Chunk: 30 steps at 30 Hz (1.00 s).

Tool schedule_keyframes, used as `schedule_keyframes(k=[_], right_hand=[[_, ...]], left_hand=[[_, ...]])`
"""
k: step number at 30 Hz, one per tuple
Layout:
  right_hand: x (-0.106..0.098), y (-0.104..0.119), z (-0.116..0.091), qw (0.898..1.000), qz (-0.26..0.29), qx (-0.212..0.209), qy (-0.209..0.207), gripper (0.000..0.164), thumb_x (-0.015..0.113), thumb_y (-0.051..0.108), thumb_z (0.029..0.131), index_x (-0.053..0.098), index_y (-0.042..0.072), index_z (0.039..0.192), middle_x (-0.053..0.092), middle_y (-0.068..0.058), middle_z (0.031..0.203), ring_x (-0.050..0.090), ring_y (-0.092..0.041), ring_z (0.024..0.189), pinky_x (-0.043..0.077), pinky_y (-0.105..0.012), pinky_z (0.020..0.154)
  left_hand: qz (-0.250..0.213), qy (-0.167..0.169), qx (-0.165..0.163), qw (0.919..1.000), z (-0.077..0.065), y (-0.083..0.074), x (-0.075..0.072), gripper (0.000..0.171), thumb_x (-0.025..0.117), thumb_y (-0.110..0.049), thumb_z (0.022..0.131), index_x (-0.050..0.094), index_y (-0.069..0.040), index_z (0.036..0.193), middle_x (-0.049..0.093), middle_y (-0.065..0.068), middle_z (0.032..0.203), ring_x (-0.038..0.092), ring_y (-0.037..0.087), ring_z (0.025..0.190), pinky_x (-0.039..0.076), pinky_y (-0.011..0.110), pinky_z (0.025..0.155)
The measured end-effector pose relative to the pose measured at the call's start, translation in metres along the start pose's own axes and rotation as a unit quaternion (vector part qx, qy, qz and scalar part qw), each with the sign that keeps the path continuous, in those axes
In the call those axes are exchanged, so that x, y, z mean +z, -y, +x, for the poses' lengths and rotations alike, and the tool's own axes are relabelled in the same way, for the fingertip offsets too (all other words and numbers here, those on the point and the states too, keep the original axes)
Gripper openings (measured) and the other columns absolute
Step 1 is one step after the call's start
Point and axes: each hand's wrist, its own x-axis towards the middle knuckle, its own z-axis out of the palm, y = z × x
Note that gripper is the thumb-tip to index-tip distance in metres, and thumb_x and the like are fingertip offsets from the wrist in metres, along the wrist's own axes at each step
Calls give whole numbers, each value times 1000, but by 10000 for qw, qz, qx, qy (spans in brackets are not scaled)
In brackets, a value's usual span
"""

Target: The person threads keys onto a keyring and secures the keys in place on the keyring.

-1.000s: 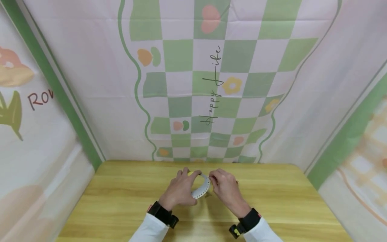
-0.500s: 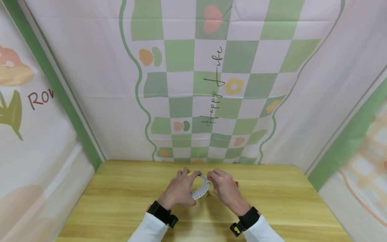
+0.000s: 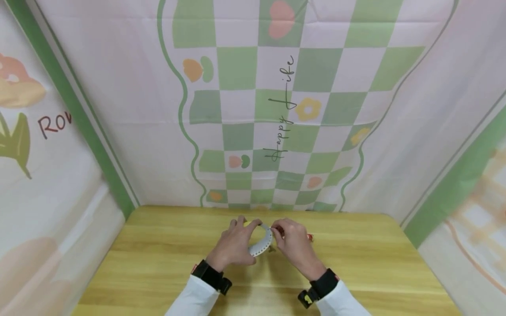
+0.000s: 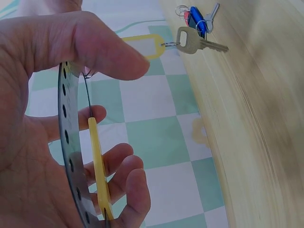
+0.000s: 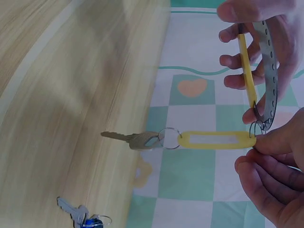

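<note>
My left hand [image 3: 233, 247] holds a curved grey metal strip [image 3: 262, 245] with a row of holes along its edge. A yellow bar [image 4: 99, 164], joined to the strip by a dark wire, lies among the fingers. The thumb and fingers of my right hand [image 3: 294, 245] pinch the end of a yellow key tag [image 5: 216, 139] beside a small metal ring [image 5: 256, 128]. That ring is right at the strip's end. From the tag's other end, a metal key [image 5: 142, 140] hangs on a split ring [image 5: 169, 138].
On the wooden table [image 3: 166, 254], a silver key [image 5: 71, 209] lies with a blue fob [image 4: 197, 16] and something red [image 3: 310, 237], just beyond my right hand. A checked cloth [image 3: 237, 136] hangs behind the table's far edge.
My right fingertips shift very slightly left at the strip's edge. Both hands keep their holds, and the head view tilts a little.
</note>
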Motion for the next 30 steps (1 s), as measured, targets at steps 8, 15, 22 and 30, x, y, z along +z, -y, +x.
schedule_keyframes(k=[8,15,22,30], right_hand=[[0,0,0,10000,9,7,9,17,82,-9,77,73,4,83,70,-5,79,65,-12,66,52,-21,57],[-1,-3,0,9996,-6,-286,-80,19,82,-10,76,73,5,82,68,-2,76,64,-12,65,52,-23,57],[-2,-5,0,9990,110,-422,-90,18,82,-10,77,73,5,82,66,-2,76,63,-12,64,51,-22,56],[-1,-8,0,9971,93,-752,-36,22,80,-14,76,74,5,84,67,-3,80,66,-15,69,55,-23,60]], left_hand=[[83,-39,56,9999,1,1,2,93,91,-21,63,51,-21,147,49,21,131,51,30,103,46,35,61],[78,-35,103,9999,2,0,2,94,90,-20,62,50,-21,147,49,20,129,51,29,101,44,33,58],[86,-58,118,9999,1,-1,1,93,91,-19,62,51,-21,146,50,19,128,51,31,104,45,37,60],[92,-31,135,9999,1,-3,-1,92,90,-18,62,52,-21,146,50,19,129,51,32,105,48,38,63]])
